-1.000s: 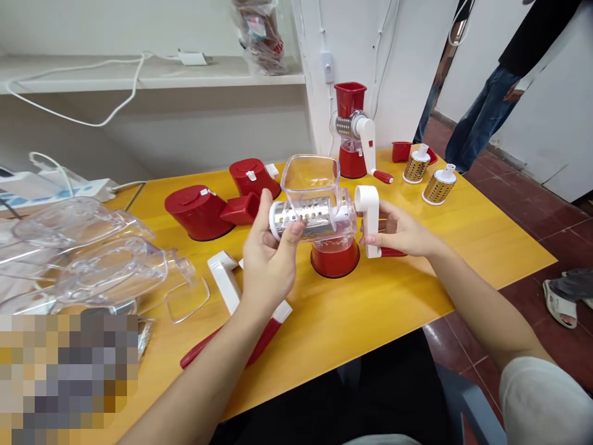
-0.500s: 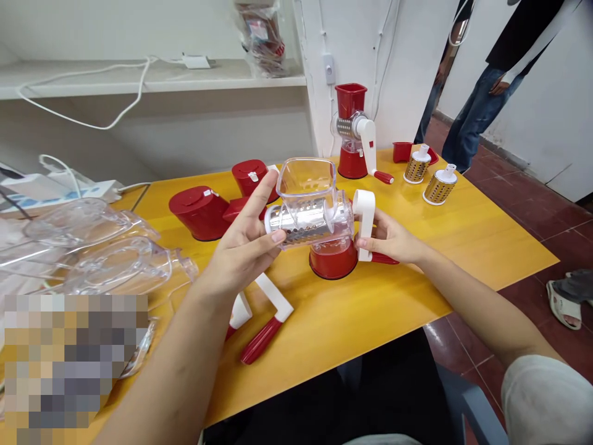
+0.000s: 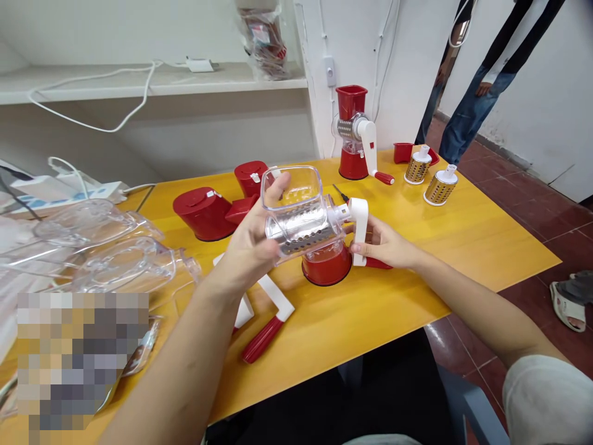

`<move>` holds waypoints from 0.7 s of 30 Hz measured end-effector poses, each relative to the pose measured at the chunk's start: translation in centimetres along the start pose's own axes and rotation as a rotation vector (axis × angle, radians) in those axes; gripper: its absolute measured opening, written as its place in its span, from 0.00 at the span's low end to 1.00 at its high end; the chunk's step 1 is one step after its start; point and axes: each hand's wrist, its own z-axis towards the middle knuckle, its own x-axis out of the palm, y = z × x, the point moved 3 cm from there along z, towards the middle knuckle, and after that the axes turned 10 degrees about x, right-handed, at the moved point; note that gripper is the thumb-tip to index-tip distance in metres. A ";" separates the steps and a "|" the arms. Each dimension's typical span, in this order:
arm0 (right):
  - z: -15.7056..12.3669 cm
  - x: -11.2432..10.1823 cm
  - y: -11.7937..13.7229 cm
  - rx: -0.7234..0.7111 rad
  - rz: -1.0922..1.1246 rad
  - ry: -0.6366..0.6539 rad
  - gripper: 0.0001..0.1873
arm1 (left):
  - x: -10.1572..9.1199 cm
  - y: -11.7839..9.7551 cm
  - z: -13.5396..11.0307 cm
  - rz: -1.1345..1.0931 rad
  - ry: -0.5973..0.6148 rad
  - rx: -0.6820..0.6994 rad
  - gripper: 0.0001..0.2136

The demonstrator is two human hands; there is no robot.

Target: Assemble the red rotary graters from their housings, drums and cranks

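Observation:
A rotary grater's clear plastic body (image 3: 293,190) stands in front of me, tilted to the left, above its red base (image 3: 327,266). Inside it lies a silver grating drum (image 3: 303,227), its white shaft sticking out at the right. My left hand (image 3: 248,244) is wrapped round the left end of the body, some fingers behind the clear hopper. With thumb and fingers closed, my right hand (image 3: 382,244) grips a white crank handle (image 3: 359,225) at the shaft's end; whether the two are fully joined I cannot tell. Its red grip is partly behind my fingers.
Loose cranks (image 3: 273,309) and red bases (image 3: 201,213) lie on the yellow table (image 3: 463,247). Clear housings (image 3: 125,259) crowd the left. An assembled grater (image 3: 353,130) and gold drums (image 3: 440,185) are at the back. A person (image 3: 486,93) stands beyond.
The grater body has tilted and shifted left with my left hand, whose thumb has moved along the drum's end. The crank has moved slightly left and down, and more white shaft shows beside it.

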 end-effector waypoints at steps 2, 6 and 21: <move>-0.3 -0.5 0.7 -0.004 0.006 -0.005 0.49 | -0.1 0.2 -0.1 0.091 0.004 0.006 0.62; -0.8 -1.9 1.8 0.001 0.010 0.018 0.45 | -0.9 0.4 -0.1 0.116 -0.055 0.002 0.60; -0.9 -0.5 1.0 0.073 0.227 0.402 0.39 | -2.2 0.6 -0.4 0.134 -0.195 0.125 0.53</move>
